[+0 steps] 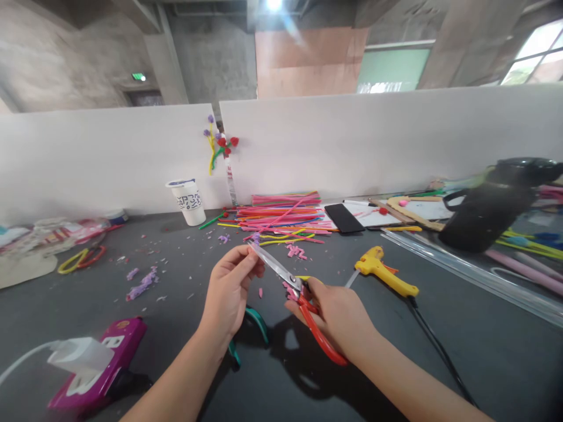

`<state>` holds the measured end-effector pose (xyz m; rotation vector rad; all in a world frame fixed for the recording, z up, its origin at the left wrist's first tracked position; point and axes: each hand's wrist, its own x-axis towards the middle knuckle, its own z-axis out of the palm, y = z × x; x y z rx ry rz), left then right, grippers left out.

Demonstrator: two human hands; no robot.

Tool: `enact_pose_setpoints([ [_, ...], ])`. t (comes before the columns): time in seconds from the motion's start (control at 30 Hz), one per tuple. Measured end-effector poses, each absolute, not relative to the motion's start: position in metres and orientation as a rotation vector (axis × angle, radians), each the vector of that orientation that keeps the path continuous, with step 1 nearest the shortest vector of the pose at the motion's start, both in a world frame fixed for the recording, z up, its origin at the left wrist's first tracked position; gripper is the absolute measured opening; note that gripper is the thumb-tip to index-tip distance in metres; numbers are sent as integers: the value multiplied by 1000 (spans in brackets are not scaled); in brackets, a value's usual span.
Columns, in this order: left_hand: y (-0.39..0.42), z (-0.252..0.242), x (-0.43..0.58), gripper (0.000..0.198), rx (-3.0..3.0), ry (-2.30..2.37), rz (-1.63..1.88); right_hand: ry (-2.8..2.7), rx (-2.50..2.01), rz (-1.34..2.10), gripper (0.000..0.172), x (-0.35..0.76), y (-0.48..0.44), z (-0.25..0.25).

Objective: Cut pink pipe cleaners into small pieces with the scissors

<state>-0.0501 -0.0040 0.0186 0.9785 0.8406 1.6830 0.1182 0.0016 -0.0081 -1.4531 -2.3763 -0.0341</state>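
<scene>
Red-handled scissors point(281, 271) are gripped by my right hand point(336, 308), their blades pointing up and left. The blade tips meet the fingertips of my left hand point(231, 287), which is closed in a pinch. A small fuzzy purple pipe cleaner piece point(256, 238) shows at those fingertips, mostly hidden by fingers and blades. Cut pink pipe cleaner bits point(296, 252) lie on the table just beyond the scissors. Teal-handled pliers point(258, 323) rest beneath my left wrist, partly covered. Purple cut bits point(143, 284) are heaped to the left.
Long pipe cleaners point(281, 217) lie piled at the back, near a white cup point(188, 202) and a black phone point(343, 219). To the right are a yellow glue gun point(387, 272), clear sticks point(466, 272) and a black jug point(488, 205). A magenta power strip point(125, 331) sits front left.
</scene>
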Motion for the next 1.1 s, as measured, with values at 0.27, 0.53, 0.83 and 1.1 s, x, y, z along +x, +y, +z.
enact_pose_setpoints([
  [0.27, -4, 19, -51, 5, 995, 834, 1680, -2377, -1467, 17, 35, 118, 1, -6],
  [0.53, 0, 20, -56, 3, 1055, 880, 1684, -2352, -1471, 83, 33, 121, 2, -6],
  [0.83, 3, 19, -61, 5, 1051, 935, 1679, -2312, -1487, 45, 39, 122, 5, -1],
  [1.1, 5, 18, -62, 6, 1048, 972, 1653, -2330, -1528, 72, 40, 121, 2, 1],
])
